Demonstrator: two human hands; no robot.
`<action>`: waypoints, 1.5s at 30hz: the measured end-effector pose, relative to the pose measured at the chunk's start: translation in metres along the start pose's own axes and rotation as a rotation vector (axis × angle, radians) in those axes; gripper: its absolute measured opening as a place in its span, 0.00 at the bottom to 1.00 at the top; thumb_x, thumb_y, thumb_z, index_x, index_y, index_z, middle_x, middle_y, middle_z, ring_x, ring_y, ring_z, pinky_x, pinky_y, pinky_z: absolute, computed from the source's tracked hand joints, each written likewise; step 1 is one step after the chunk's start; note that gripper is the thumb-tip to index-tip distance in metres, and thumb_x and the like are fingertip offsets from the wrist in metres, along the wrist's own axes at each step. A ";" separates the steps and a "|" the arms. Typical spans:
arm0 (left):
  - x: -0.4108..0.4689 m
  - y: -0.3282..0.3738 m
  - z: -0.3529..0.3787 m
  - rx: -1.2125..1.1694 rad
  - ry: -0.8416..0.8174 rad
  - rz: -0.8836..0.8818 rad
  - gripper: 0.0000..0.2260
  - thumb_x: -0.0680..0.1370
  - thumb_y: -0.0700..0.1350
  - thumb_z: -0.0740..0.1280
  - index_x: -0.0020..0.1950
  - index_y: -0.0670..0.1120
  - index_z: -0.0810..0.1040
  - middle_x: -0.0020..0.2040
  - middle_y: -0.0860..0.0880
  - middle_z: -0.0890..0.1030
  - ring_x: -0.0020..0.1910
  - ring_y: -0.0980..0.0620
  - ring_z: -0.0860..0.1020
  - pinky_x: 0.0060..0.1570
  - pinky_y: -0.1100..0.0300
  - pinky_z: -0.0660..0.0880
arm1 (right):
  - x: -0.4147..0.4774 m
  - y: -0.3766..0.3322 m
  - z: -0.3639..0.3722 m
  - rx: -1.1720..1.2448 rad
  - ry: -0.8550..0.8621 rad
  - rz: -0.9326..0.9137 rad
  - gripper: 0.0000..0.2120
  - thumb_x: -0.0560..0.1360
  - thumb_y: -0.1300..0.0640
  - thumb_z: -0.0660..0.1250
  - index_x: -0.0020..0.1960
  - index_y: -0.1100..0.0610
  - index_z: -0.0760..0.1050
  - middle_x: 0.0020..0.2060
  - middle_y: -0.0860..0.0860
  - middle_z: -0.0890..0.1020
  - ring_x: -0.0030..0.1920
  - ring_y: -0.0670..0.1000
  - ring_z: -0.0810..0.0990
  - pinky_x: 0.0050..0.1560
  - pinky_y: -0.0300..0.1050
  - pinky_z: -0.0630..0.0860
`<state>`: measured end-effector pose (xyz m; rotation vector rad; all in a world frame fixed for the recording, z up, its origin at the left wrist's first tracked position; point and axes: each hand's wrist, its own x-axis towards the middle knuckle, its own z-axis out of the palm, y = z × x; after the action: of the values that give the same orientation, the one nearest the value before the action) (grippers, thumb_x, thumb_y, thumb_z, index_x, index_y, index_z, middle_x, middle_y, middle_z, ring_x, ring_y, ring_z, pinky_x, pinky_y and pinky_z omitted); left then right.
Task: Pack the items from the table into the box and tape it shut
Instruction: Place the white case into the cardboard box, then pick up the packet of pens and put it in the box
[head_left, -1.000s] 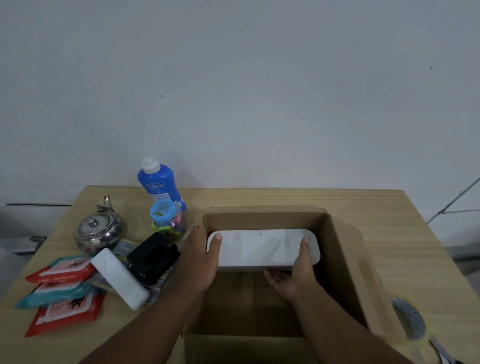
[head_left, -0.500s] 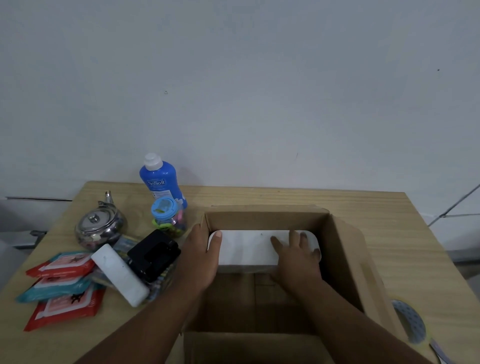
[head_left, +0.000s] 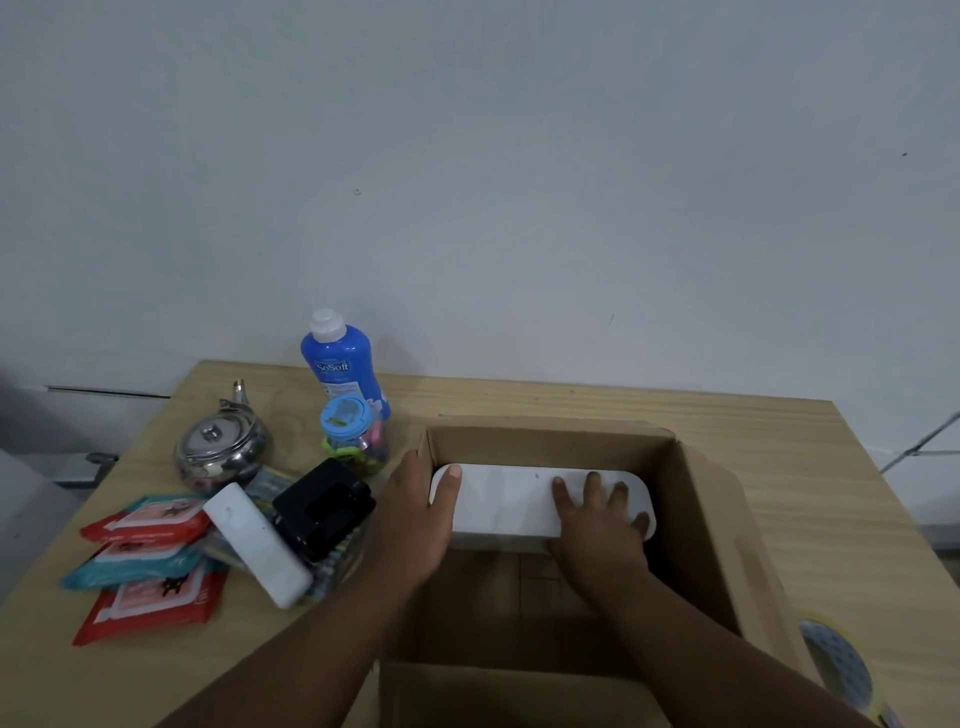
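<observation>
White case (head_left: 509, 501) is lying along box (head_left: 717, 519) wall at 12 o'clock, right hand (head_left: 597, 535) pressing spread-fingered to seat it, left hand (head_left: 415, 519) steadying its 9 o'clock end by thumb, other fingers hidden.

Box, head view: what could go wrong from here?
1. The white container lies across the far end of the box, under the right hand. The tall blue bottle and the kettle may not fit upright beside it.
2. The black hole punch sits atop a loose pile right beside the left hand. A bump could topple it.
</observation>
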<state>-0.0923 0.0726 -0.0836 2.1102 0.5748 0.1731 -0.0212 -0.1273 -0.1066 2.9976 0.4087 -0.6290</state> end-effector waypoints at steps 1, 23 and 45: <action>0.000 0.001 -0.001 -0.010 0.007 -0.003 0.20 0.81 0.65 0.57 0.66 0.54 0.69 0.59 0.54 0.77 0.59 0.53 0.76 0.60 0.49 0.75 | -0.001 0.000 -0.001 -0.004 -0.008 -0.005 0.42 0.80 0.41 0.63 0.81 0.45 0.38 0.81 0.59 0.42 0.78 0.69 0.42 0.73 0.75 0.53; 0.001 -0.089 -0.101 -0.164 0.382 -0.069 0.10 0.84 0.45 0.63 0.56 0.43 0.82 0.48 0.48 0.81 0.51 0.46 0.80 0.49 0.52 0.76 | -0.062 -0.173 -0.043 0.055 0.159 -0.754 0.17 0.81 0.50 0.56 0.55 0.56 0.82 0.51 0.54 0.83 0.51 0.55 0.79 0.60 0.53 0.74; 0.066 -0.127 -0.133 0.211 -0.188 -0.147 0.13 0.76 0.50 0.73 0.43 0.44 0.73 0.39 0.46 0.78 0.36 0.54 0.76 0.30 0.59 0.67 | -0.049 -0.213 -0.013 0.057 0.331 -0.486 0.16 0.79 0.43 0.60 0.55 0.48 0.83 0.45 0.48 0.85 0.45 0.49 0.82 0.55 0.46 0.68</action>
<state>-0.1212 0.2632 -0.1166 2.2450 0.6553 -0.1751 -0.1165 0.0669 -0.0736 3.0657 1.1782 -0.1535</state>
